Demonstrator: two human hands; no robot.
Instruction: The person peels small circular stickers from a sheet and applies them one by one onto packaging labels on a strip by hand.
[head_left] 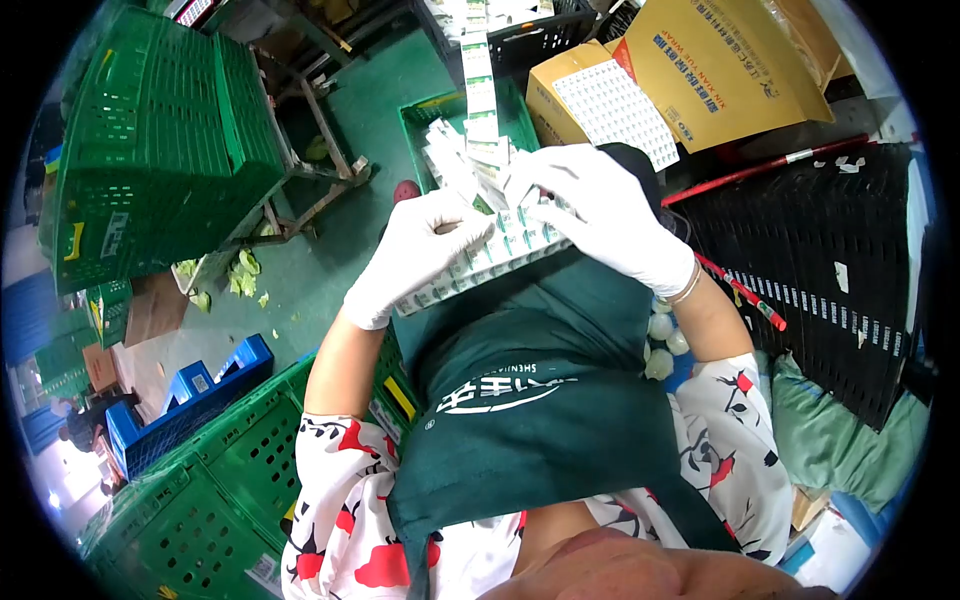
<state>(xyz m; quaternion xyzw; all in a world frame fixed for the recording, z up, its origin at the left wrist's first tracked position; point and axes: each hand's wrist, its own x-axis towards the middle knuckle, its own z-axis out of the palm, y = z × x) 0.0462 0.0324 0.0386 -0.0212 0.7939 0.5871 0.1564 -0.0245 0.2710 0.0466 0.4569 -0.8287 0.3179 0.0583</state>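
A white sheet of small green-printed labels point(440, 291) slants across my lap, over the dark green apron point(540, 400). My white-gloved left hand point(425, 245) is closed on its left part, thumb and fingers pinched together. My right hand point(610, 205), also gloved, is closed at the upper right of the sheet with its fingers bent down onto it; the fingertips are partly hidden. Just beyond my hands, a long strip of printed labels point(480, 85) runs down to a heap of white strips point(455, 170) above a green crate point(515, 110).
Another printed sheet point(615, 110) leans by a cardboard box point(730, 70). Stacked green crates point(160, 150) stand at left, with more green crates point(220, 500) near my left elbow. Black crates point(810, 270) are on the right. Leaf scraps point(245, 275) lie on the green floor point(375, 90).
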